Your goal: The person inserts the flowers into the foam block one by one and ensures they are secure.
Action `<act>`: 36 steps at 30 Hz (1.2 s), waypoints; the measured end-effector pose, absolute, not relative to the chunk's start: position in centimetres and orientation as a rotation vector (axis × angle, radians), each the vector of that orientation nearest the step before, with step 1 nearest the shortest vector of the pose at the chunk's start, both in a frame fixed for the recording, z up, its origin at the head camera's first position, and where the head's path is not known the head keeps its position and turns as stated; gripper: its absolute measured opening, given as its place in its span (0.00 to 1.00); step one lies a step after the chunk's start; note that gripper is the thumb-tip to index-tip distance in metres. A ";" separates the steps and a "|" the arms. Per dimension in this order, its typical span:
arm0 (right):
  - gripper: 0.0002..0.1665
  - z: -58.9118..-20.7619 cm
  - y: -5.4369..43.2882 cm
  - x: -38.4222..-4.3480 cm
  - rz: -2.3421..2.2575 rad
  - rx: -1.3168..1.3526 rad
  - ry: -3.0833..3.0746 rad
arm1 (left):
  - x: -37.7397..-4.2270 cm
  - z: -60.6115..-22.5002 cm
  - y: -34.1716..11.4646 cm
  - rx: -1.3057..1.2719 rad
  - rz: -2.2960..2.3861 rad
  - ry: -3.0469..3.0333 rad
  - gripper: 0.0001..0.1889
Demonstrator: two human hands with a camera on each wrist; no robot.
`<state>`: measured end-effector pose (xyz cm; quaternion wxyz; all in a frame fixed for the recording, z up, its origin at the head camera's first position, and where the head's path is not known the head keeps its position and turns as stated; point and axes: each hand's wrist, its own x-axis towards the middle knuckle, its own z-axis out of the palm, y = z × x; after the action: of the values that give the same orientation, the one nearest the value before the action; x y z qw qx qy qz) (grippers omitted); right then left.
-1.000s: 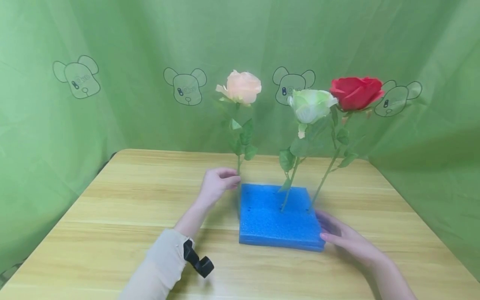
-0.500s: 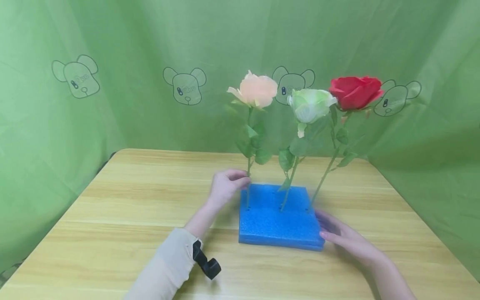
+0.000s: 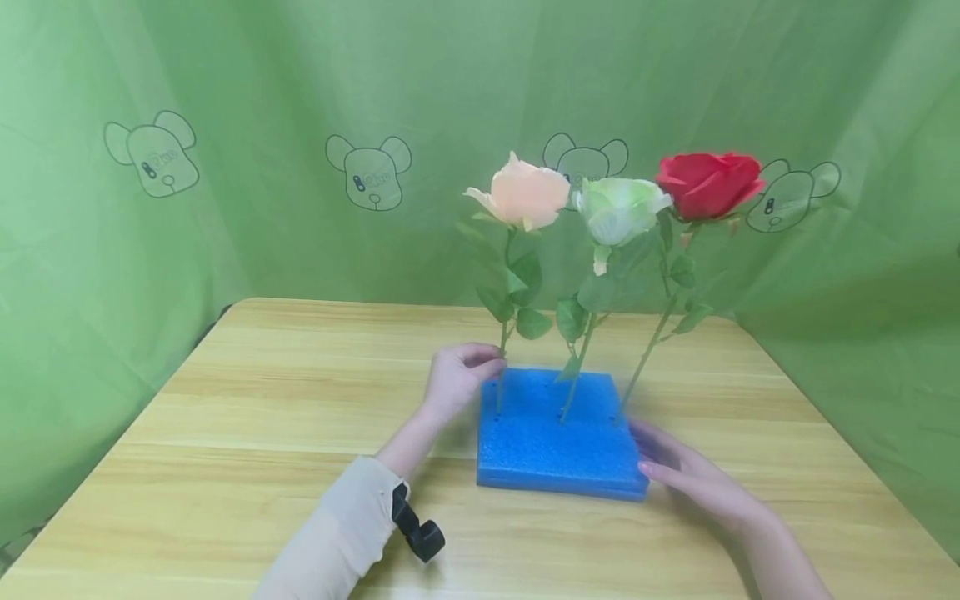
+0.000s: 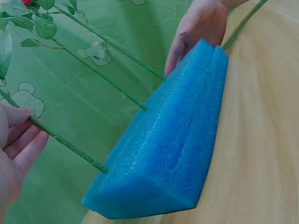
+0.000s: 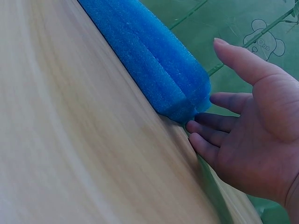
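Note:
My left hand (image 3: pixel 459 382) pinches the green stem of a peach artificial rose (image 3: pixel 528 197) between thumb and fingers, and the flower stands nearly upright. In the left wrist view, the lower end of that stem (image 4: pixel 70 145) meets the top of a blue foam block (image 3: pixel 562 458) near its left edge; how deep it sits I cannot tell. A pale green-white rose (image 3: pixel 621 210) and a red rose (image 3: pixel 708 186) stand in the block, both leaning right. At the block's right side is my right hand (image 3: pixel 686 475), its fingertips against the foam and its thumb raised.
The foam lies on a light wooden table (image 3: pixel 247 400). Behind and on both sides hangs a green curtain (image 3: pixel 450 75) printed with bear faces. A black strap piece (image 3: pixel 420 529) sticks out from the left sleeve (image 3: pixel 337 525).
My left hand has carried the peach rose rightward from beside the foam to over its left part, bringing the stem's end to a hole there. My right hand stays in place.

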<state>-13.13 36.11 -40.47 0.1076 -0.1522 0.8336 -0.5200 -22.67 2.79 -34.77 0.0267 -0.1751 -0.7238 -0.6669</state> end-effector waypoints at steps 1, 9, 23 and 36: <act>0.34 -40.5 36.1 -13.1 -1.531 -0.448 2.451 | -22.7 -34.9 2.8 -0.545 -2.052 -2.243 0.11; 0.34 -40.4 36.1 -13.1 -1.523 -0.439 2.457 | -22.7 -35.4 2.8 -0.556 -2.029 -2.267 0.11; 0.34 -40.4 36.0 -13.1 -1.509 -0.436 2.470 | -22.3 -36.4 2.8 -0.559 -1.958 -2.362 0.10; 0.34 -40.4 36.0 -13.1 -1.496 -0.432 2.485 | -22.3 -37.2 2.8 -0.563 -1.935 -2.374 0.09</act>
<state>-13.13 35.99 -40.43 0.1042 -0.1466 0.8427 -0.5074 -22.26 2.83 -37.16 0.0140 -0.1808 -0.7623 -0.6214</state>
